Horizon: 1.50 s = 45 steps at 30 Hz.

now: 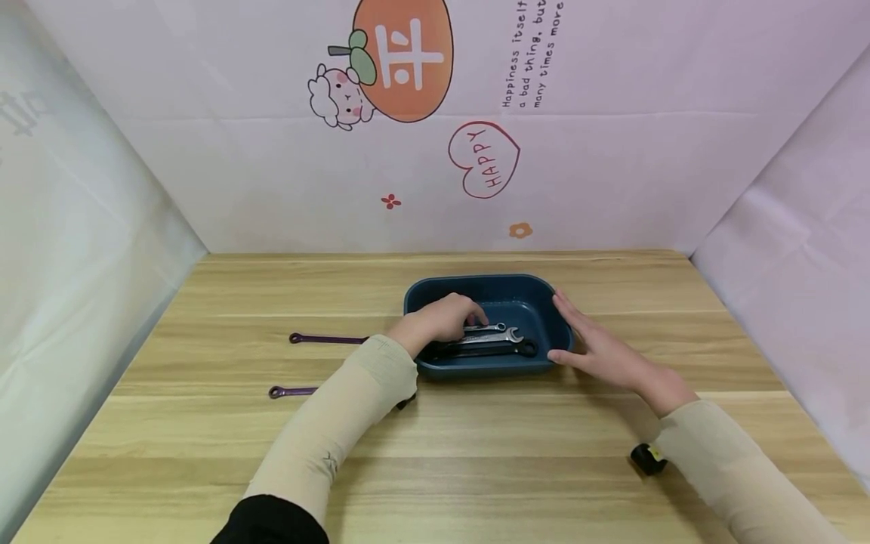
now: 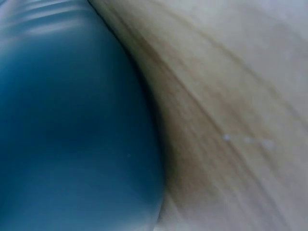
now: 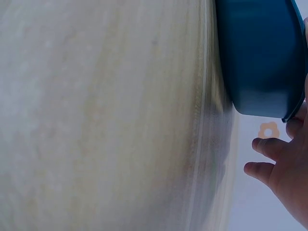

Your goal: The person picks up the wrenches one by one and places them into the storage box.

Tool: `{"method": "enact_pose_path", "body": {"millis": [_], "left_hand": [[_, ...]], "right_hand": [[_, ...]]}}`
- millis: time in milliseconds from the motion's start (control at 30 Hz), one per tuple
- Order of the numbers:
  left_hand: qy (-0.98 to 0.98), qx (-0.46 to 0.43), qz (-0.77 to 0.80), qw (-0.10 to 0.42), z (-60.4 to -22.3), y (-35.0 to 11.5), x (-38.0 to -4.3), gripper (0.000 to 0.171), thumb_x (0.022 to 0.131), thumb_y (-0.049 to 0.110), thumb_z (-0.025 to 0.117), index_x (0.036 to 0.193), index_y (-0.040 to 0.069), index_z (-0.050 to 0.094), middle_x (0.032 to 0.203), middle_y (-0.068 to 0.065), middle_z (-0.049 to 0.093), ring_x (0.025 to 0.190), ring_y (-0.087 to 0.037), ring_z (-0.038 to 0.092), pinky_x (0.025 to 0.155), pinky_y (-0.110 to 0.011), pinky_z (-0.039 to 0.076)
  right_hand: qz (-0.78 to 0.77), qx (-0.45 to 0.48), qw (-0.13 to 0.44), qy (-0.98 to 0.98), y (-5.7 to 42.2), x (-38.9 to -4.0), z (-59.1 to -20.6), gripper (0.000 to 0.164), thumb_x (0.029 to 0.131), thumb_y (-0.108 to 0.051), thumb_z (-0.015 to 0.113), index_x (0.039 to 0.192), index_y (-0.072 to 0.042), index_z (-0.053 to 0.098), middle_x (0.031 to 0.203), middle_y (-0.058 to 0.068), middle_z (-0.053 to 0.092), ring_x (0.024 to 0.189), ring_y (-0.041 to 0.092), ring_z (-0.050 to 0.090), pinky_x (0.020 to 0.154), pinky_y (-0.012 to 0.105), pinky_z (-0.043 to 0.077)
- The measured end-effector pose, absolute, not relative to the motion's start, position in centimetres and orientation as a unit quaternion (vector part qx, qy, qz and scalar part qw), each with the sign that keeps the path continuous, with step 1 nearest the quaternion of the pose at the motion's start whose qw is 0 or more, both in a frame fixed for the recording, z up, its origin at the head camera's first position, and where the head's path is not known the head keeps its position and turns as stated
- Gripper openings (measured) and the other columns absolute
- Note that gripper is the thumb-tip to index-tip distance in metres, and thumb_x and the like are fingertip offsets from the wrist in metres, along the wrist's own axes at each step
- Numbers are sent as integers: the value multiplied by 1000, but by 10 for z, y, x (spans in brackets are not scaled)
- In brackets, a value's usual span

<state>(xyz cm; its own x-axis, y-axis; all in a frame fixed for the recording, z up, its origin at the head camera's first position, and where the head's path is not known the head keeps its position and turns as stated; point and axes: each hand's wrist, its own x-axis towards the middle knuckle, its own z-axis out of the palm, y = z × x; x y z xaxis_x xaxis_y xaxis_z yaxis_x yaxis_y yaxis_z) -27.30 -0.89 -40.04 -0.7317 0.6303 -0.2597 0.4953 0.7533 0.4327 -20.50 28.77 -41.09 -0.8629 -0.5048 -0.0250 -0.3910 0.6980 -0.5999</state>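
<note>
A dark blue tray (image 1: 496, 372) sits on the wooden table. In it lie a small silver wrench (image 1: 499, 327), a larger silver combination wrench (image 1: 510, 337) and a black wrench (image 1: 526, 348). My left hand (image 1: 445, 316) reaches over the tray's left end, its bent fingers at the small silver wrench; the fingertips' contact is partly hidden. The left wrist view shows the tray's outer wall (image 2: 82, 115) up close, without the hand. My right hand (image 1: 601, 351) touches the tray's right end with spread, mostly straight fingers, the thumb at the near corner. Fingers (image 3: 272, 148) also appear beside the tray in the right wrist view.
Two purple wrenches (image 1: 326, 339) lie left of the tray, partly behind the left forearm. A small black object (image 1: 647, 459) with a yellow mark is by the right sleeve. Beyond the table's back edge stands a white printed backdrop (image 1: 306, 189).
</note>
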Motion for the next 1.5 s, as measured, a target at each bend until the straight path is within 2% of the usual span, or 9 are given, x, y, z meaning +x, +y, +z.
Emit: {"method": "enact_pose_path", "body": {"millis": [300, 500, 833, 933, 1167, 1267, 1500], "left_hand": [[915, 309, 175, 193, -401, -11, -272, 53, 92, -15, 59, 135, 15, 69, 126, -9, 64, 98, -17, 58, 69, -23, 48], [915, 318, 169, 183, -399, -13, -273, 51, 93, -14, 59, 134, 14, 69, 126, -9, 65, 105, -17, 58, 78, -25, 49], [911, 337, 170, 165, -394, -17, -272, 38, 99, 5, 63, 135, 14, 68, 128, -8, 65, 111, -19, 61, 94, -33, 51], [909, 347, 173, 153, -389, -19, -270, 36, 101, 9, 63, 136, 13, 67, 126, -7, 66, 107, -18, 61, 92, -33, 51], [902, 367, 189, 130, -378, -22, -265, 33, 102, 12, 61, 134, 12, 68, 113, -2, 68, 74, -15, 57, 75, -29, 49], [898, 373, 198, 125, -374, -24, -262, 32, 102, 12, 61, 133, 11, 68, 109, -1, 68, 73, -13, 56, 73, -28, 48], [891, 382, 219, 109, -368, -34, -256, 30, 103, 13, 62, 132, 11, 69, 111, 0, 70, 83, -13, 60, 78, -29, 51]], "right_hand": [[-301, -242, 96, 917, 286, -205, -412, 95, 102, -33, 66, 166, -12, -1, 171, 11, -7, 151, 48, 9, 115, 68, 19], [-305, -240, 96, 917, 285, -206, -412, 95, 101, -33, 66, 166, -12, -1, 171, 11, -7, 152, 48, 8, 115, 68, 18], [-303, -234, 98, 919, 284, -204, -410, 95, 102, -35, 66, 166, -12, -1, 171, 9, -9, 152, 48, 9, 115, 68, 18], [-302, -233, 98, 919, 285, -204, -410, 95, 102, -35, 66, 166, -12, -1, 171, 9, -8, 152, 48, 8, 115, 68, 18], [-304, -235, 99, 918, 286, -205, -411, 95, 102, -35, 66, 166, -13, -1, 171, 10, -9, 152, 47, 7, 115, 68, 17], [-309, -236, 101, 916, 286, -205, -411, 95, 102, -34, 66, 166, -14, -2, 171, 9, -9, 153, 46, 6, 115, 68, 17], [-311, -239, 100, 914, 286, -205, -410, 94, 102, -34, 65, 166, -13, -1, 171, 9, -9, 153, 46, 5, 116, 68, 16]]}}
